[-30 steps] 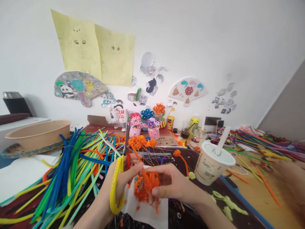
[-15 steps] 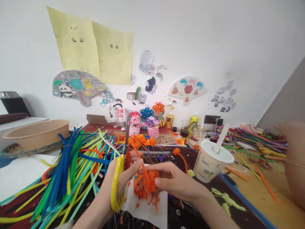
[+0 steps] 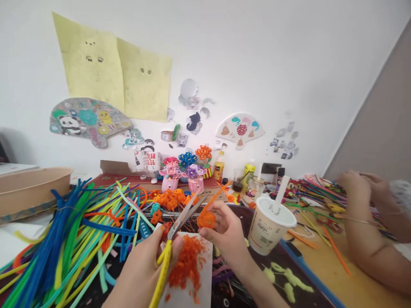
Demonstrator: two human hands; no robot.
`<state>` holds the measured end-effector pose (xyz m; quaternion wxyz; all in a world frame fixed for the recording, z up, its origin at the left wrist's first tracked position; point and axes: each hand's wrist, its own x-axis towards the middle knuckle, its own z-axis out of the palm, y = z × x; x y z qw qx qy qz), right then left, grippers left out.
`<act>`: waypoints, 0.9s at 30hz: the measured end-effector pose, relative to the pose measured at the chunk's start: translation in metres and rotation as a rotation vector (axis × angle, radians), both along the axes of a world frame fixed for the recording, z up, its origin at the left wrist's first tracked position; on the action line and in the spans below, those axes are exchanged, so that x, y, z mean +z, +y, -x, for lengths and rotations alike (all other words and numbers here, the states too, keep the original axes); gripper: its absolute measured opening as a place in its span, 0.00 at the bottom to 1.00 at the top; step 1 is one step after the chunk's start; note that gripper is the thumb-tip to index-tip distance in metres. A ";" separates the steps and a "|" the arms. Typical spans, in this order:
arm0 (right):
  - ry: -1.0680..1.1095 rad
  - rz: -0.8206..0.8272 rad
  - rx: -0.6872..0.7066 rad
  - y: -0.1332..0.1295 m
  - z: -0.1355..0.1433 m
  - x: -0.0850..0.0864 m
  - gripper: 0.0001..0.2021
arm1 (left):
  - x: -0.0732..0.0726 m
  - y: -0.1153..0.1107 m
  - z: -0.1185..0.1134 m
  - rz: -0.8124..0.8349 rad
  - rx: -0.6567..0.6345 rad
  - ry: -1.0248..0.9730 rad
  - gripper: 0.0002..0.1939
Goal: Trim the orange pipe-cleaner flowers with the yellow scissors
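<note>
My left hand (image 3: 146,263) grips a pair of scissors (image 3: 180,220) with yellow and red handles. Its blades are a little apart and point up and away, left of the flower. Between the fingers of my right hand (image 3: 226,233) is an orange pipe-cleaner flower (image 3: 206,220), with an orange strip rising from it to the upper right. Below both hands, orange fuzz clippings (image 3: 188,261) lie scattered on a white sheet of paper (image 3: 205,284). More orange pipe-cleaner flowers (image 3: 170,198) are bunched just behind the scissors.
Loose pipe cleaners (image 3: 77,239) heap up on the left beside a cardboard tray (image 3: 32,188). A lidded paper cup with a straw (image 3: 269,224) stands right of my right hand. Finished flower pots (image 3: 195,184) and bottles (image 3: 219,166) line the back. Another person's arms (image 3: 359,218) are at far right.
The scissors, earlier hanging from my left hand with blades upright, are now gripped with blades parted. My right hand has raised the orange flower off the paper. The other person's hands have come into view.
</note>
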<state>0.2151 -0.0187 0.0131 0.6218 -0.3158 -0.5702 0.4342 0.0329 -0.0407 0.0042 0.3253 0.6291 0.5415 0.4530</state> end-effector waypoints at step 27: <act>-0.264 -0.225 -0.215 -0.011 0.002 -0.005 0.17 | -0.004 -0.003 -0.006 -0.032 0.010 0.401 0.11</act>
